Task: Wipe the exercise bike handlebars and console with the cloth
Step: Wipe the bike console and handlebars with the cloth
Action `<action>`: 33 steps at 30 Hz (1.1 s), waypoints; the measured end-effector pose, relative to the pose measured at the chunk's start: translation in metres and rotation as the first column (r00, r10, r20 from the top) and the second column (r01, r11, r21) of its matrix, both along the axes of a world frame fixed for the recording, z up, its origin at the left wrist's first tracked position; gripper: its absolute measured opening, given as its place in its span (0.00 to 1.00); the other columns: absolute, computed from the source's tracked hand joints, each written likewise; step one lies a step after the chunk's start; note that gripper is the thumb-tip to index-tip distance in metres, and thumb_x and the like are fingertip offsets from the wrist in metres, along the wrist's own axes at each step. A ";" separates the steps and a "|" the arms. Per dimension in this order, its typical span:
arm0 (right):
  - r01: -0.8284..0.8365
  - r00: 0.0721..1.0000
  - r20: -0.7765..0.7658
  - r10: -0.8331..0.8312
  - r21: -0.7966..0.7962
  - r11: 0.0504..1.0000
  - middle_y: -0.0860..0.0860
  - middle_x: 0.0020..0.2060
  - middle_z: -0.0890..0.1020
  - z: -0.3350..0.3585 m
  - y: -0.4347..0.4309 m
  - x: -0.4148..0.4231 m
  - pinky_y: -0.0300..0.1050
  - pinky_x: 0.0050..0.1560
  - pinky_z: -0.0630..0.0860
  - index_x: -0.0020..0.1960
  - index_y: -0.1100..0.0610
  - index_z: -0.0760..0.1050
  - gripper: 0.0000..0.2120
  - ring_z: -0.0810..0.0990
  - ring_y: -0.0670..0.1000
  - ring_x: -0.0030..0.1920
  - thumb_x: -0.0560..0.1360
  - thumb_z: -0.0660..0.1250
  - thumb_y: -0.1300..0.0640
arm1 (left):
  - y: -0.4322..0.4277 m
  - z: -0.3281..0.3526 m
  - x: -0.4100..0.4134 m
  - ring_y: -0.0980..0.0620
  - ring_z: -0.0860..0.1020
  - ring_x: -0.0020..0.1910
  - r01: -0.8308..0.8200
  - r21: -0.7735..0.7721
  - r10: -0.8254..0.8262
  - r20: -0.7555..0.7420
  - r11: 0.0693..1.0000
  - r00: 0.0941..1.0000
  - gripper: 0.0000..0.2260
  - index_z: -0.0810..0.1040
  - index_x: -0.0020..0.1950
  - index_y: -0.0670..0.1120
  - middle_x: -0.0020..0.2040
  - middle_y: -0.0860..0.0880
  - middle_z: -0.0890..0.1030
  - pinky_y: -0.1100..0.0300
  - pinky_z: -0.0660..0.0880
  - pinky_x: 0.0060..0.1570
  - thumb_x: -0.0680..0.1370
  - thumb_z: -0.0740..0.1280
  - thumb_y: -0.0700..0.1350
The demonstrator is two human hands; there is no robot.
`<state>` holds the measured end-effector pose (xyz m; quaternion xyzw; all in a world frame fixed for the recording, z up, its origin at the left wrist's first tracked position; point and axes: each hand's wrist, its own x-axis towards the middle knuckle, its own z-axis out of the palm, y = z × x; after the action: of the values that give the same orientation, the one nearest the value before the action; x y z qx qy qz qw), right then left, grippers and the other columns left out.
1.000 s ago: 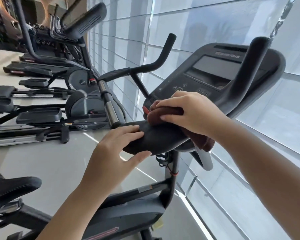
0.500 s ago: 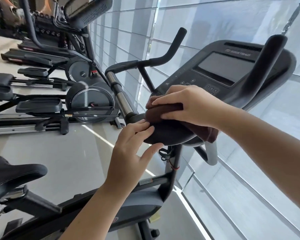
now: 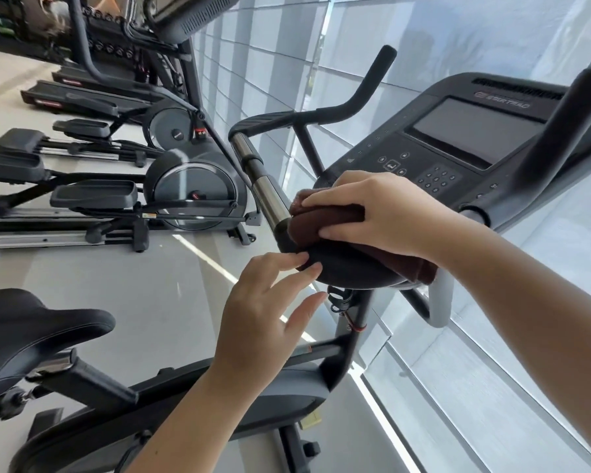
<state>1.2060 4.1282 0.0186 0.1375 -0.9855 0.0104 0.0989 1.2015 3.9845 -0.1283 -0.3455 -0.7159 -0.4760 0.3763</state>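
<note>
Head view: right hand (image 3: 386, 213) grips the brown cloth (image 3: 325, 220), pressing it on the handlebar pad (image 3: 348, 268) below the console (image 3: 458, 145). Left hand (image 3: 270, 302) is relaxed, fingertips touching the pad edge. Judged early: pad in progress; console and chrome bar (image 3: 267, 196) likely remain. Cloth partly covered; right grip (image 3: 574, 124) cut off.

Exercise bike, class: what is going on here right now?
A person is wiping the exercise bike. The right hand grips a brown cloth and presses it on the padded handlebar just below the console. The left hand rests straight fingers on that handlebar's near edge. The cloth is not on the console's screen.
</note>
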 end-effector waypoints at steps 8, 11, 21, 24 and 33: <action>0.025 1.000 0.012 -0.026 0.037 0.999 0.46 0.50 0.76 -0.003 -0.002 -0.001 0.44 0.47 0.67 0.59 0.32 0.69 0.20 0.72 0.46 0.46 0.70 0.66 0.47 | -0.010 0.004 0.000 0.47 0.80 0.48 0.017 -0.111 -0.019 -0.018 0.994 1.000 0.12 0.81 0.53 0.41 0.49 0.44 0.81 0.57 0.76 0.50 0.73 0.66 0.45; 0.004 1.000 0.020 -0.005 0.062 0.998 0.47 0.49 0.76 -0.002 0.001 0.001 0.43 0.46 0.67 0.61 0.33 0.68 0.21 0.74 0.49 0.47 0.71 0.65 0.49 | -0.013 0.007 0.007 0.47 0.80 0.51 -0.005 -0.178 0.006 0.002 0.984 1.000 0.14 0.81 0.54 0.41 0.52 0.44 0.81 0.56 0.77 0.50 0.73 0.65 0.46; -0.061 0.995 -0.066 0.069 0.119 0.991 0.51 0.50 0.75 -0.001 0.013 0.021 0.48 0.48 0.73 0.63 0.40 0.69 0.20 0.75 0.55 0.48 0.72 0.64 0.52 | -0.018 0.014 0.030 0.45 0.81 0.50 -0.070 -0.324 0.111 0.110 0.943 0.988 0.15 0.79 0.56 0.39 0.55 0.42 0.81 0.49 0.81 0.44 0.74 0.67 0.46; -0.097 0.984 -0.137 0.116 0.135 0.986 0.53 0.48 0.75 -0.005 0.014 0.029 0.44 0.44 0.69 0.63 0.42 0.71 0.19 0.76 0.57 0.46 0.73 0.64 0.52 | -0.022 0.008 0.039 0.44 0.80 0.52 -0.125 -0.373 0.201 0.172 0.919 0.964 0.14 0.80 0.56 0.40 0.53 0.42 0.81 0.45 0.80 0.46 0.74 0.67 0.46; -0.204 0.909 -0.348 0.229 0.109 0.973 0.61 0.40 0.76 -0.029 0.016 0.060 0.55 0.38 0.74 0.58 0.54 0.77 0.16 0.75 0.63 0.38 0.70 0.70 0.58 | -0.040 0.008 0.073 0.45 0.80 0.49 -0.304 -0.418 0.412 0.197 0.856 0.890 0.14 0.80 0.53 0.40 0.51 0.43 0.81 0.51 0.75 0.50 0.73 0.65 0.46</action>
<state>1.2665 4.1446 -0.0102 0.2488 -0.9293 -0.0384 0.2702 1.2740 3.9446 -0.1207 -0.1998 -0.8913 -0.2947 0.2809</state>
